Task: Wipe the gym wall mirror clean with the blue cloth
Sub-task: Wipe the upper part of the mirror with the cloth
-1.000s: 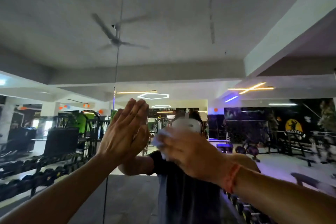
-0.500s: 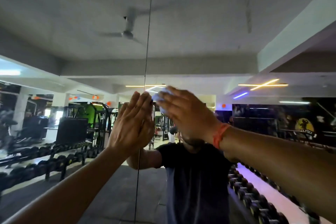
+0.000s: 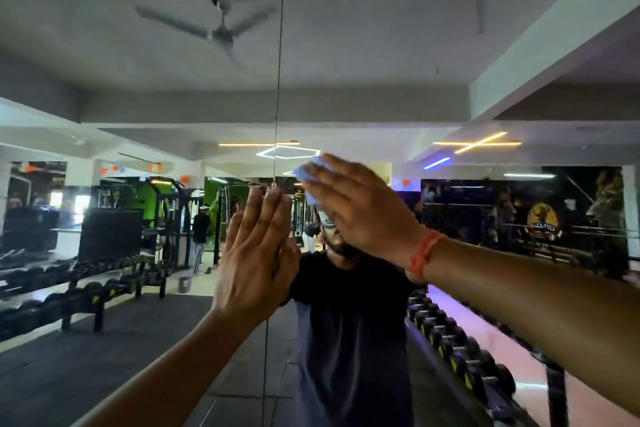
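**Mid-wipe on the gym mirror, most of the glass unjudged**

Gym equipment, ceiling lights and a spinning ceiling fan (image 3: 221, 33) fill the head view, all of it seen as a reflection in the wall mirror (image 3: 381, 45), which takes up nearly the whole frame. A thin vertical seam (image 3: 280, 62) between two mirror panels runs from 12 o'clock down through the centre.

The left hand (image 3: 256, 253) sits just below centre, fingers straight and together, palm flat against the glass right at the seam; it holds nothing and looks to be bracing. The right hand (image 3: 356, 204) comes in from 3 o'clock, an orange thread (image 3: 424, 255) round its wrist, fingers spread and pressing the blue cloth (image 3: 306, 173) onto the mirror just right of the seam. Only a corner of the cloth shows past the fingertips, toward 11 o'clock of the hand; the rest is hidden under the palm. The two hands are close but not touching.

As for progress, the wiping appears to be under way at about head height. I cannot tell from the glass which patches are already clean: no streaks, smears or wet marks are clear enough to read. The upper area toward 12 o'clock and the lower part toward 6 o'clock probably remain to be covered, as does the left panel.

Containers: no bucket, spray bottle or basin is clearly visible. Racks of dumbbells (image 3: 86, 291) at 8 o'clock and at 4 o'clock are reflections only.
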Demonstrator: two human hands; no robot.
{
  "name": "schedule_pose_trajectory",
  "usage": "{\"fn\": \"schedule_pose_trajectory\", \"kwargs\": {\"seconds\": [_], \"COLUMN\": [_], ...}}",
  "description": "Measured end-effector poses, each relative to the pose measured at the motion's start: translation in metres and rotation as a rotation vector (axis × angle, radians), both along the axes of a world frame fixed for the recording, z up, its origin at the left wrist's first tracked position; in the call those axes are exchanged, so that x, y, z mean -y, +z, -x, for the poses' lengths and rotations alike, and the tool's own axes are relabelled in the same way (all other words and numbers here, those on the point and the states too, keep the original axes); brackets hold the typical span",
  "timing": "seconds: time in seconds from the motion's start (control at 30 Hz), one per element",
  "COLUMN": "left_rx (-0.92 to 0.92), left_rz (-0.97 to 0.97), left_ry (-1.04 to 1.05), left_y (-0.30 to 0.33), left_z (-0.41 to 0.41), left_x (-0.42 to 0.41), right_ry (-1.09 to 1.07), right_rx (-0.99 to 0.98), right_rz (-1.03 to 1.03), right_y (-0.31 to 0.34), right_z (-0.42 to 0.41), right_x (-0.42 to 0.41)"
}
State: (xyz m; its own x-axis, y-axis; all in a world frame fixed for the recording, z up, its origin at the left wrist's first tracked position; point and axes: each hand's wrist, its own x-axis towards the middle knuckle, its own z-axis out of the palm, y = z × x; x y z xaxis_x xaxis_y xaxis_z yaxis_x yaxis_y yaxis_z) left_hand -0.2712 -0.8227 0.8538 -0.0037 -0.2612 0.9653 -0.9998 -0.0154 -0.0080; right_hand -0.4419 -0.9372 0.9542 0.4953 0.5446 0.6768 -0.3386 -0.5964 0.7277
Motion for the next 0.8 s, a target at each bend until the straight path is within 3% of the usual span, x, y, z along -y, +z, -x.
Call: {"fn": "schedule_pose_trajectory", "kwargs": {"seconds": [0.07, 0.13, 0.2, 0.27, 0.33, 0.37, 0.43, 0.5, 0.57, 0.6, 0.67, 0.77, 0.8], "left_rx": [0.024, 0.025, 0.012, -0.007, 0.004, 0.026, 0.079, 0.143, 0.236, 0.271, 0.283, 0.272, 0.286], "left_rz": [-0.010, -0.020, -0.017, -0.020, -0.040, -0.053, -0.085, -0.106, -0.134, -0.146, -0.162, -0.176, -0.183], "left_ry": [0.016, 0.013, -0.005, -0.019, -0.025, -0.023, -0.031, -0.081, -0.120, -0.121, -0.119, -0.112, -0.098], "left_y": [-0.010, -0.016, -0.020, -0.027, -0.038, -0.044, -0.059, -0.074, -0.090, -0.096, -0.103, -0.098, -0.095], "left_z": [-0.003, -0.005, -0.002, 0.003, 0.010, 0.013, 0.017, 0.020, 0.022, 0.023, 0.025, 0.025, 0.025], "left_x": [-0.001, -0.001, 0.000, 0.002, 0.004, 0.004, 0.006, 0.006, 0.003, 0.003, 0.002, 0.003, 0.005], "right_ry": [-0.083, -0.146, -0.157, -0.108, 0.005, 0.058, 0.066, -0.056, -0.179, -0.213, -0.239, -0.077, -0.007], "right_rx": [-0.295, -0.320, -0.080, 0.268, 0.494, 0.493, 0.234, -0.097, -0.265, -0.228, 0.086, 0.869, 1.049], "right_rz": [0.196, 0.306, 0.193, -0.113, -0.317, -0.317, -0.212, -0.050, 0.089, 0.131, 0.006, -0.548, -0.678], "right_y": [0.006, 0.054, 0.101, 0.119, 0.094, 0.066, -0.016, -0.094, -0.112, -0.102, -0.083, -0.095, -0.115], "right_z": [0.011, 0.024, 0.033, 0.035, 0.022, 0.016, 0.013, 0.035, 0.080, 0.104, 0.148, 0.171, 0.156], "right_x": [0.001, 0.000, -0.001, 0.000, -0.001, -0.004, -0.010, -0.007, 0.008, 0.022, 0.047, 0.060, 0.057]}}
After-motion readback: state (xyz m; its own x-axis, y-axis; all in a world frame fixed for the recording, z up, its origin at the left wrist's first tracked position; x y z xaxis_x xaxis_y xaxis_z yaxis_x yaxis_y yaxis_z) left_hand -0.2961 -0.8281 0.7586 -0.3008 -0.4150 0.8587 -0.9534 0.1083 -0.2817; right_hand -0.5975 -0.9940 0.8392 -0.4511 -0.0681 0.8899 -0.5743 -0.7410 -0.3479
